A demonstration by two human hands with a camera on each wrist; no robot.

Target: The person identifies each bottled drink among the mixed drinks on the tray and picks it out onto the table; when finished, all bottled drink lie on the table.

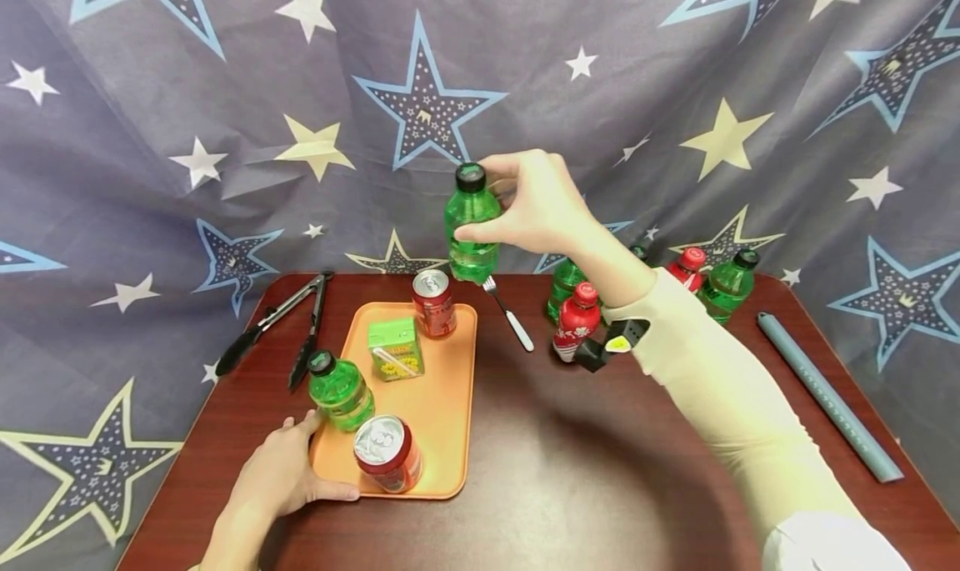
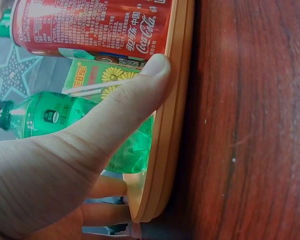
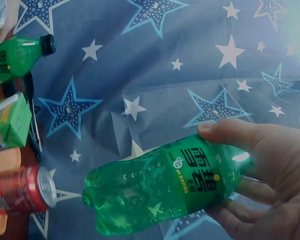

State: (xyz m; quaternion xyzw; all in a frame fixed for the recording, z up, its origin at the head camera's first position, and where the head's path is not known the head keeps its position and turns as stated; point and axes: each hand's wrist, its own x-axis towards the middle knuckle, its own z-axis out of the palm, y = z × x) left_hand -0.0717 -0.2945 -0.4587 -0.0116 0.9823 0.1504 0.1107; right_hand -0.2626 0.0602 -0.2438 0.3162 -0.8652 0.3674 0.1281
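My right hand [image 1: 536,200] grips a green soda bottle [image 1: 472,221] with a black cap, raised in the air beyond the far edge of the tray. In the right wrist view the bottle [image 3: 165,185] lies across the picture, thumb and fingers around its upper part. My left hand [image 1: 277,471] rests against the near left corner of an orange tray [image 1: 442,413]. Its thumb [image 2: 135,95] lies along the rim, fingers spread on the left side. On the tray stand another green bottle [image 1: 341,394], a Coca-Cola can [image 1: 390,458], a green drink carton [image 1: 395,350] and a second red can [image 1: 435,308].
Black-handled tongs [image 1: 311,317] lie left of the tray, a fork [image 1: 510,317] right of it. Behind my right forearm stand red bottles [image 1: 576,325] and green bottles [image 1: 727,286]. A grey-blue bar [image 1: 828,396] lies near the right edge. A star-patterned cloth [image 1: 262,137] hangs behind the table.
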